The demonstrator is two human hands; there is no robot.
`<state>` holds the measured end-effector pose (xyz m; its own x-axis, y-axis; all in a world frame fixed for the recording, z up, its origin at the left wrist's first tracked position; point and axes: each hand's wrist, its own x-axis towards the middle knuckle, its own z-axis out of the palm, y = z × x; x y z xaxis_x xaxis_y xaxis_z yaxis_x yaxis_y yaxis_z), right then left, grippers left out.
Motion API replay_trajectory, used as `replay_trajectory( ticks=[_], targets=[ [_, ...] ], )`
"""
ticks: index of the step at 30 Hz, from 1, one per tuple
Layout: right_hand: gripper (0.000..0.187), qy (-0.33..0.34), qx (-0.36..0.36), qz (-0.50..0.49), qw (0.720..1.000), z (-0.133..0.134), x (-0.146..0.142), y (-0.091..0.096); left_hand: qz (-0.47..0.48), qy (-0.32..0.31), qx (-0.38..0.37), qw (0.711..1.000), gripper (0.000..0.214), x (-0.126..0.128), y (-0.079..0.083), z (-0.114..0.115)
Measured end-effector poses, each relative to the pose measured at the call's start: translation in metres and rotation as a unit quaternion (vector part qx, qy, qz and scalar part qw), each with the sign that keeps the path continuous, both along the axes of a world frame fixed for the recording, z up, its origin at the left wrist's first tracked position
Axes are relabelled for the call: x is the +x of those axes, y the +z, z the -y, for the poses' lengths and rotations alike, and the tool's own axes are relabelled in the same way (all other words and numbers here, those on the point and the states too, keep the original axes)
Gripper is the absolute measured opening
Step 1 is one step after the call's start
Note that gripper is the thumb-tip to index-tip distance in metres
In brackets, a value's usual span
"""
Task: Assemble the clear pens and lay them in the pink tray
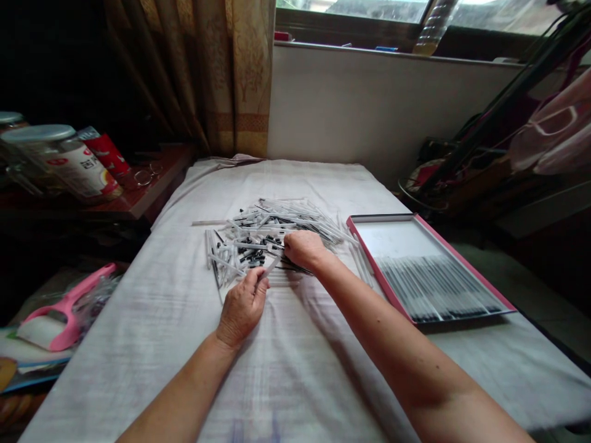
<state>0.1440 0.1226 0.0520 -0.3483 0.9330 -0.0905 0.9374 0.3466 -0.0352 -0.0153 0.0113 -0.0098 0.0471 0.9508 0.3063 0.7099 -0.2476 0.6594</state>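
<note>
A clear pen barrel (pixel 273 265) is pinched between the thumb and fingers of my left hand (pixel 245 301), just in front of a loose heap of pen parts. My right hand (pixel 303 247) reaches into that heap with its fingers closed downward; whatever is in them is hidden. Around both hands lie clear tubes (pixel 295 215), small black caps (pixel 252 246) and thin dark refills (pixel 295 266). To the right, a shallow pink-edged box (pixel 455 246) holds a row of pens (pixel 434 289) side by side, their black ends toward me.
A white cloth (pixel 184 344) covers the table. On the left, jars (pixel 78 163) and eyeglasses (pixel 146 175) rest on a dark red cabinet (pixel 152 197), with a pink-handled item (pixel 69 307) lower down. A wall (pixel 341 111) and curtain (pixel 217 80) close off the far side.
</note>
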Motion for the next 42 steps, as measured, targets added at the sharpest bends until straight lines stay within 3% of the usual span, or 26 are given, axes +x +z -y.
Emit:
replay_trajectory(
  ticks=[3,5,7,9,11,12,14,20,23,32,37,39,42],
  targets=[
    [0.024,-0.014,-0.007,-0.068,0.998,0.005,0.015,-0.001,0.003,-0.003,-0.011,1.0,0.021,0.001,0.001,0.001],
    [0.02,-0.027,-0.049,-0.193,0.98,0.012,0.025,-0.005,0.007,-0.007,-0.019,1.0,0.02,0.002,0.002,0.001],
    [0.015,-0.052,-0.122,-0.367,0.921,0.021,0.031,-0.008,0.009,-0.016,-0.023,1.0,0.02,0.004,0.003,0.003],
    [0.012,-0.085,-0.176,-0.534,0.822,0.032,0.032,-0.009,0.009,-0.027,-0.025,0.999,0.019,0.005,0.005,0.004],
    [0.014,-0.113,-0.186,-0.643,0.734,0.041,0.028,-0.007,0.007,-0.037,-0.027,0.999,0.018,0.007,0.006,0.005],
    [0.016,-0.121,-0.182,-0.673,0.706,0.045,0.025,-0.005,0.006,-0.04,-0.03,0.999,0.018,0.007,0.006,0.006],
    [0.016,-0.12,-0.177,-0.697,0.684,0.05,0.018,-0.001,0.006,-0.045,-0.033,0.998,0.017,0.008,0.006,0.006],
    [0.013,-0.061,-0.172,-0.695,0.696,0.053,0.011,0.0,0.011,-0.046,-0.033,0.998,0.019,0.007,0.005,0.007],
    [0.011,-0.036,-0.164,-0.677,0.716,0.053,0.013,-0.002,0.016,-0.046,-0.033,0.998,0.019,0.007,0.006,0.007],
    [0.014,0.102,-0.102,-0.514,0.846,0.055,0.007,0.024,0.107,-0.014,-0.014,0.994,0.024,0.006,0.012,0.006],
    [0.038,0.082,-0.149,-0.48,0.861,0.035,0.002,0.025,0.169,0.026,0.003,0.985,0.026,0.0,0.014,0.001],
    [0.035,0.057,-0.114,-0.404,0.906,0.024,-0.001,0.019,0.192,0.038,0.008,0.981,0.026,-0.002,0.012,0.0],
    [0.026,0.078,-0.037,-0.23,0.969,0.014,-0.01,0.007,0.212,0.046,0.011,0.976,0.026,-0.005,0.009,-0.002]
  ],
)
